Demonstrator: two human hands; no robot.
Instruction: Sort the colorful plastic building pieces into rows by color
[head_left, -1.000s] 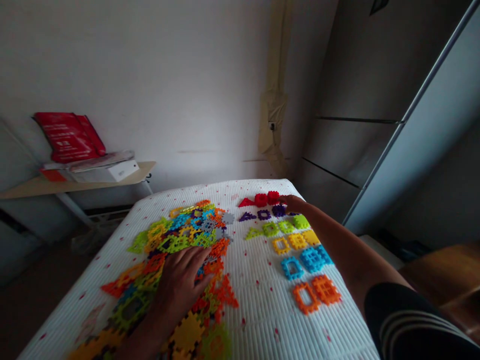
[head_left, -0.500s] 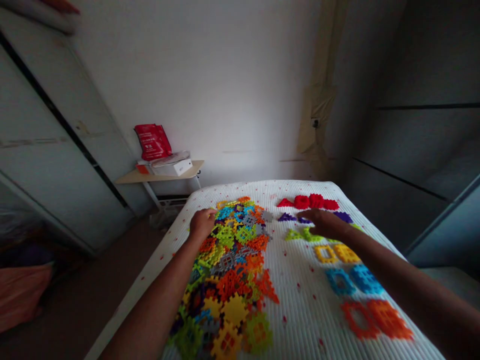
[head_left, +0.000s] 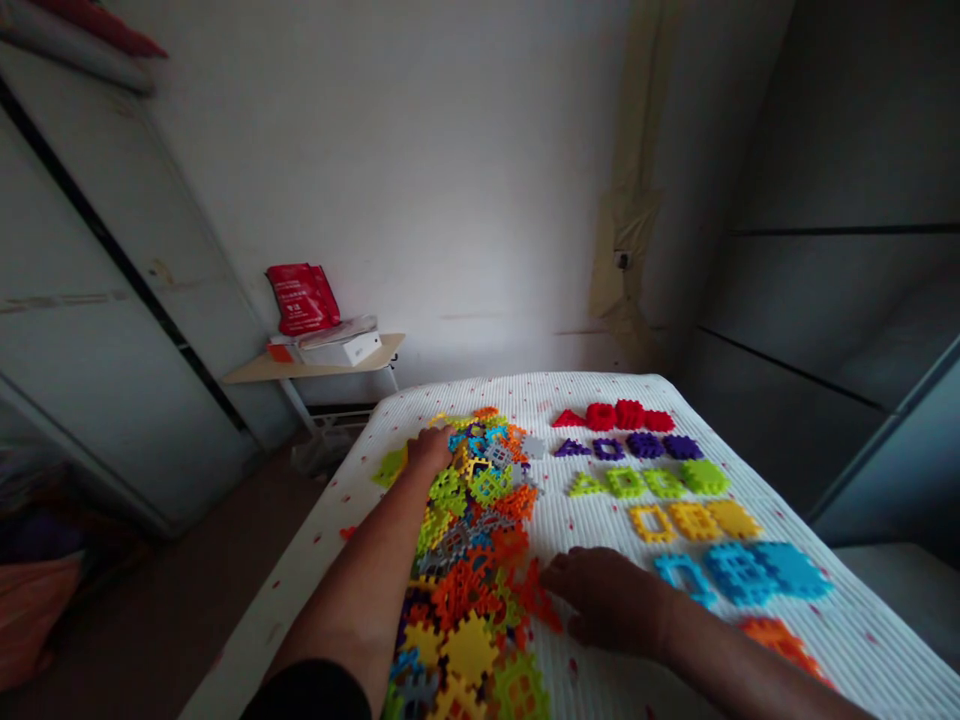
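Observation:
My left hand (head_left: 430,450) reaches to the far left part of a pile of toothed plastic building pieces (head_left: 471,645) in many colours. Its fingers point down among them, and their tips are hidden. Nearer to me, my right hand (head_left: 604,597) is at the pile's right edge, beside an orange triangle piece (head_left: 537,598). Its fingers stretch to the left, slightly bent, with nothing seen in them. To the right lie rows sorted by colour: red pieces (head_left: 630,414), purple pieces (head_left: 645,445), green pieces (head_left: 665,484), yellow pieces (head_left: 694,519), blue pieces (head_left: 739,573) and orange pieces (head_left: 784,643).
The pieces lie on a bed with a white ribbed cover (head_left: 300,600). Behind it on the left, a small table (head_left: 259,371) holds a red bag (head_left: 302,299) and a white box (head_left: 351,347). Cabinets flank both sides.
My right hand has drawn back from the purple and green rows toward me and left, to the pile's edge. My left hand has shifted slightly right and down. The view has tilted slightly.

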